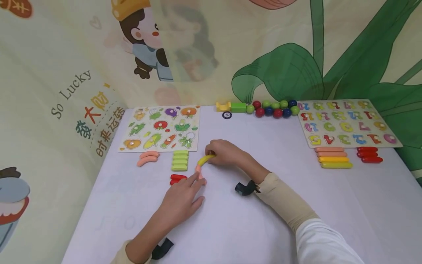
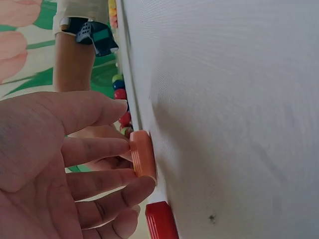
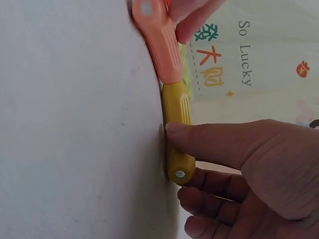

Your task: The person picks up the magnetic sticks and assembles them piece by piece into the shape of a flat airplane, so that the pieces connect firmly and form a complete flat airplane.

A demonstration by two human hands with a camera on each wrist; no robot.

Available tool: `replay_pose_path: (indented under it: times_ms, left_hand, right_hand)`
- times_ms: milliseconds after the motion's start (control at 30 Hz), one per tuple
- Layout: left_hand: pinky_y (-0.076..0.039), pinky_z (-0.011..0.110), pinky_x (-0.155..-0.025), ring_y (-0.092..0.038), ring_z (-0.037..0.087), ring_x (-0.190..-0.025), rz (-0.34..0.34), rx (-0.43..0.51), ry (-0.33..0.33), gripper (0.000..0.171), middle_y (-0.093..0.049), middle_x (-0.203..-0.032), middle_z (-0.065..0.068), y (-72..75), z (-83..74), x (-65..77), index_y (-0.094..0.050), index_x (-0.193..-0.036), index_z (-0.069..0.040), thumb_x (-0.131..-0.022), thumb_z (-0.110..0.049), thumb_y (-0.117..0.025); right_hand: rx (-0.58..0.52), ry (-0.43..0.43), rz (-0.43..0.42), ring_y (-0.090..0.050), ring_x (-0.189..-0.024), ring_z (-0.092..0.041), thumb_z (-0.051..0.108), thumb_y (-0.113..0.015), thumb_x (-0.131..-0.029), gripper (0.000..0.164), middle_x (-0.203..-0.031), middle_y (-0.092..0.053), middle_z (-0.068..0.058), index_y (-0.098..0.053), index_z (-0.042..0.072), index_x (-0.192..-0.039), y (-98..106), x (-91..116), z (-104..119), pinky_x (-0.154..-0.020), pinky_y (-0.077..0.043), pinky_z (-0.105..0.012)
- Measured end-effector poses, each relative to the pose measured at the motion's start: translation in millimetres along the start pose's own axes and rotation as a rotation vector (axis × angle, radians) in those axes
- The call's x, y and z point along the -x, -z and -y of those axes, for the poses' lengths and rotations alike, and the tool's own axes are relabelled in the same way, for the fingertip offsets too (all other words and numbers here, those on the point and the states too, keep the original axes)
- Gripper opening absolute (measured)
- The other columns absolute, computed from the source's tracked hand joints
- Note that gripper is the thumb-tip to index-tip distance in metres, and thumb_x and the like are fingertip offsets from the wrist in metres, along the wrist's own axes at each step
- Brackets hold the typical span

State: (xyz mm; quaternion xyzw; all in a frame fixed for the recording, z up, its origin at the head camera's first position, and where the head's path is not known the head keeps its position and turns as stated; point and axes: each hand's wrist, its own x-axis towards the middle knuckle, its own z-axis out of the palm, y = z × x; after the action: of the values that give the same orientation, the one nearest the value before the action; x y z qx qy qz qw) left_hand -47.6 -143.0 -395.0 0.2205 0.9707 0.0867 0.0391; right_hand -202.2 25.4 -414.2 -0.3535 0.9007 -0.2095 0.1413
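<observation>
My right hand [image 1: 227, 153] pinches a yellow curved toy rod [image 3: 175, 104] between thumb and fingers. A silvery disc shows in the rod's near end in the right wrist view. Its other end meets a pink curved toy rod [image 3: 167, 50], and the two lie in a line on the table. My left hand [image 1: 182, 198] touches the pink rod with its fingertips, thumb held apart from it in the left wrist view. Just left of that hand lie red short rods [image 1: 178, 177], partly hidden by its fingers. Several light green rods [image 1: 180, 161] are stacked in a row behind them.
Two pink curved rods [image 1: 147, 158] lie at left below a vegetable puzzle board [image 1: 196, 128]. Along the back edge stand a green block [image 1: 238, 107] and several coloured balls [image 1: 277, 113]. At right are a number puzzle board [image 1: 333, 141], straight rods [image 1: 333, 159] and red rods [image 1: 369, 154].
</observation>
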Motion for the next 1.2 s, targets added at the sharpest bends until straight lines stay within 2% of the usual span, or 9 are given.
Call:
replay_pose_path:
  times_ms: [133,267,533,767,1000,1200]
  left_hand:
    - [-0.050,0.029,-0.067,-0.053,0.020,-0.099,-0.015,0.000,-0.003,0.051,-0.048,-0.130,0.007,-1.5,0.4,-1.3,-0.056,-0.122,-0.019,-0.076,-0.038,-0.070]
    - [-0.050,0.030,-0.069,-0.053,0.022,-0.103,-0.013,0.014,-0.005,0.051,-0.046,-0.132,0.008,-2.2,-1.8,-2.4,-0.056,-0.122,-0.019,-0.077,-0.037,-0.069]
    - [-0.049,0.032,-0.077,-0.049,0.023,-0.108,0.055,0.051,-0.002,0.056,-0.044,-0.134,0.009,-3.5,-10.2,-4.3,-0.053,-0.127,-0.017,-0.077,-0.039,-0.068]
    - [-0.050,0.032,-0.078,-0.047,0.023,-0.111,0.087,0.085,0.010,0.057,-0.041,-0.137,0.010,-4.4,-15.3,-4.2,-0.050,-0.129,-0.017,-0.078,-0.038,-0.068]
    - [-0.050,0.031,-0.078,-0.047,0.022,-0.111,0.087,0.121,0.015,0.057,-0.040,-0.137,0.010,-6.0,-14.3,-4.9,-0.050,-0.129,-0.017,-0.079,-0.037,-0.067]
    - [-0.050,0.030,-0.078,-0.047,0.022,-0.111,0.100,0.126,0.017,0.058,-0.038,-0.139,0.010,-7.9,-13.8,-6.0,-0.049,-0.130,-0.017,-0.079,-0.038,-0.067]
  right_hand:
    - [0.001,0.000,-0.001,-0.048,-0.069,-0.011,0.023,-0.070,-0.078,0.012,-0.076,-0.053,0.006,-0.067,0.018,-0.089,0,0,2,-0.062,-0.043,-0.021]
    - [-0.012,0.020,-0.011,-0.048,-0.071,-0.010,0.021,-0.070,-0.079,0.015,-0.078,-0.053,0.007,-0.067,0.018,-0.093,1,1,3,-0.064,-0.043,-0.020]
    - [-0.120,0.085,-0.039,-0.050,-0.078,-0.008,0.010,-0.069,-0.079,0.022,-0.088,-0.056,0.008,-0.067,0.015,-0.101,-3,-2,-1,-0.070,-0.044,-0.017]
    - [-0.190,0.124,-0.057,-0.052,-0.080,-0.004,0.006,-0.067,-0.080,0.021,-0.091,-0.059,0.009,-0.067,0.016,-0.098,-5,-2,-5,-0.073,-0.044,-0.016]
    - [-0.340,0.096,-0.075,-0.053,-0.077,-0.008,0.009,-0.068,-0.080,0.015,-0.085,-0.060,0.009,-0.067,0.018,-0.092,-11,-4,-17,-0.070,-0.047,-0.019]
    - [-0.380,0.082,-0.054,-0.053,-0.077,-0.010,0.010,-0.068,-0.080,0.016,-0.085,-0.060,0.008,-0.067,0.018,-0.093,-11,-5,-20,-0.070,-0.047,-0.020]
